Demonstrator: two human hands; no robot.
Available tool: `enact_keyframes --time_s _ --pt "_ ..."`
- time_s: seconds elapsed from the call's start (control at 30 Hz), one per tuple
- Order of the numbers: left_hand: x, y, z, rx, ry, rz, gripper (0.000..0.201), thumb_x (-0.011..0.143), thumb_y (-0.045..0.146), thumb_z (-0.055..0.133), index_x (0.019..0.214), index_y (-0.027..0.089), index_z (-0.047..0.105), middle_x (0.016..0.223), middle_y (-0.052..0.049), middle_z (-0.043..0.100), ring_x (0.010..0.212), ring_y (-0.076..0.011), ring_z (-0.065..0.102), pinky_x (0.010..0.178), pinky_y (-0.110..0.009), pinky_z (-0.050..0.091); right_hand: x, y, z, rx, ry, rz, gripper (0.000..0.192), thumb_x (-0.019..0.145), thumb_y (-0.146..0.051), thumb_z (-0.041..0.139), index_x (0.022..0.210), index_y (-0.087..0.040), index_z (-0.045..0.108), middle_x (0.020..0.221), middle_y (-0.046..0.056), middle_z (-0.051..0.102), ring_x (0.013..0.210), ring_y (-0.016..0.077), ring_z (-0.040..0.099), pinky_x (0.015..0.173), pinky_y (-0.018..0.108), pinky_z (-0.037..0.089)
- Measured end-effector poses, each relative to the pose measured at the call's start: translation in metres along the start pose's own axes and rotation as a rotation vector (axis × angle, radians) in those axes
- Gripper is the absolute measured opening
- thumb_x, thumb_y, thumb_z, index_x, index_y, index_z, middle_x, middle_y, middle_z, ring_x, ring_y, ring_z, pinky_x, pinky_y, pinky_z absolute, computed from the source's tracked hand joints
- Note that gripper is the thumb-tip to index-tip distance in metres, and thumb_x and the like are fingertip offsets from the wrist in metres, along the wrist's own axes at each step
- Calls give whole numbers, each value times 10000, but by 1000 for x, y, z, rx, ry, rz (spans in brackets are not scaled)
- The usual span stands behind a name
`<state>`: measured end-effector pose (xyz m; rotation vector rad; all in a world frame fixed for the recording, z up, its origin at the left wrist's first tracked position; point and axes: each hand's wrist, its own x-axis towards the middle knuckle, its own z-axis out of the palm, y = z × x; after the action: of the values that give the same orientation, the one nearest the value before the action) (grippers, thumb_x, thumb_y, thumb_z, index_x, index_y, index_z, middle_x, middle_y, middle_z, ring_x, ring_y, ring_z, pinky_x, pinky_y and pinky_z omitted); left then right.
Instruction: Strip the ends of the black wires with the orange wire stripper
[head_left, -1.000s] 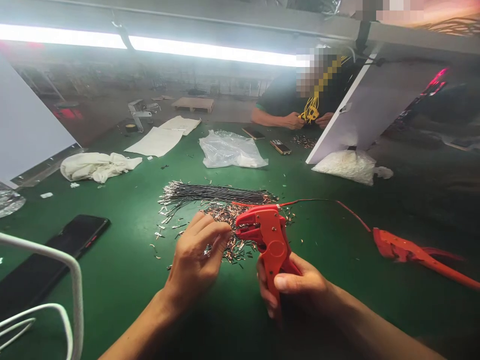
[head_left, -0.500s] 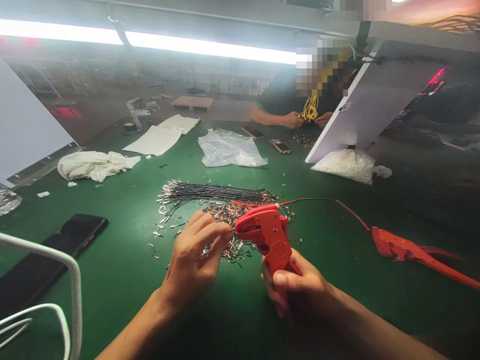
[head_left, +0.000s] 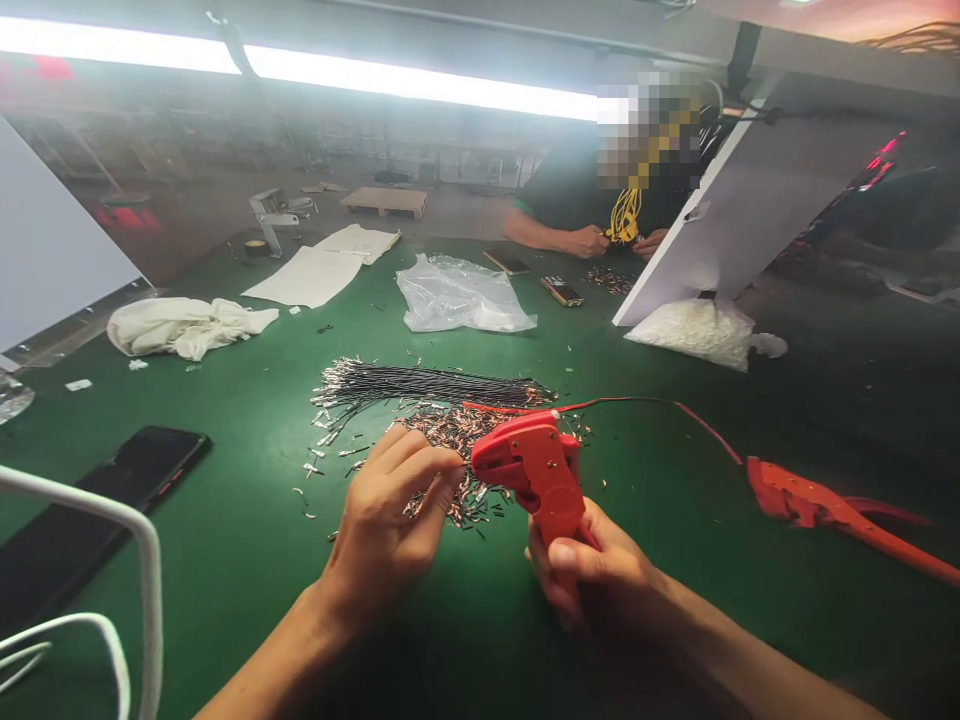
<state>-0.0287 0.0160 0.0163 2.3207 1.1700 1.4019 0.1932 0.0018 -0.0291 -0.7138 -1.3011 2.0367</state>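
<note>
My right hand [head_left: 592,565] is wrapped round the handle of a red wire stripper [head_left: 551,470], whose jaws face left. At those jaws the fingers of my left hand [head_left: 397,505] are pinched together on a wire [head_left: 466,463]; only a tiny bit of it shows. Behind both hands lies a bundle of black wires [head_left: 442,384] with metal terminals at the left end and bare copper at the right. A heap of short black and copper offcuts [head_left: 457,430] spreads in front of the bundle, partly hidden by my left hand and the stripper.
A second red hand tool [head_left: 810,495] lies at right, a thin red strand [head_left: 637,399] leading toward it. On the green table [head_left: 300,580] are a phone [head_left: 142,480], a white cloth [head_left: 191,328], clear plastic [head_left: 461,295] and a filled bag [head_left: 694,328]. A co-worker [head_left: 559,225] handles yellow wires opposite.
The stripper's jaws have closed up, and a small bit of wire now shows between them and my left fingertips. Both hands stay nearly in place; the view has shifted slightly.
</note>
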Motion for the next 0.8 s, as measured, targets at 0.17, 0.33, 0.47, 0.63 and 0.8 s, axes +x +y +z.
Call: enact_keyframes --time_s 0.17,0.33,0.47,0.63,0.8 --pt "-1 0 3 51 -2 11 133 887 66 543 816 172 581 671 13 510 668 -127 411 622 -274 362 1 -2 8 68 -57 -1 420 771 -517 697 826 -130 546 559 -13 551 455 95 504 452 198 425" --pt "-5 -1 6 109 -45 40 127 887 87 536 829 174 606 680 -5 524 673 -146 424 618 -290 355 -2 0 8 73 -70 8 400 787 -489 685 881 -125 548 592 13 581 488 110 520 464 203 411" --pt "-6 -2 7 175 -53 53 122 887 93 534 827 173 603 675 -4 513 666 -149 421 616 -297 339 -3 -3 5 32 -118 16 396 800 -488 669 902 -122 553 625 26 600 491 120 541 474 222 436" --pt "-6 -2 7 204 -53 56 115 880 100 531 820 164 604 670 -5 513 663 -154 424 616 -301 332 -3 -6 3 -6 -142 8 363 843 -468 637 914 -119 564 680 38 609 540 125 555 497 225 453" --pt "-5 -1 7 219 -75 39 114 881 118 533 799 166 595 670 -3 512 665 -155 424 635 -306 328 -4 -12 4 27 -159 55 364 836 -466 647 919 -121 567 711 43 612 597 155 591 525 263 508"
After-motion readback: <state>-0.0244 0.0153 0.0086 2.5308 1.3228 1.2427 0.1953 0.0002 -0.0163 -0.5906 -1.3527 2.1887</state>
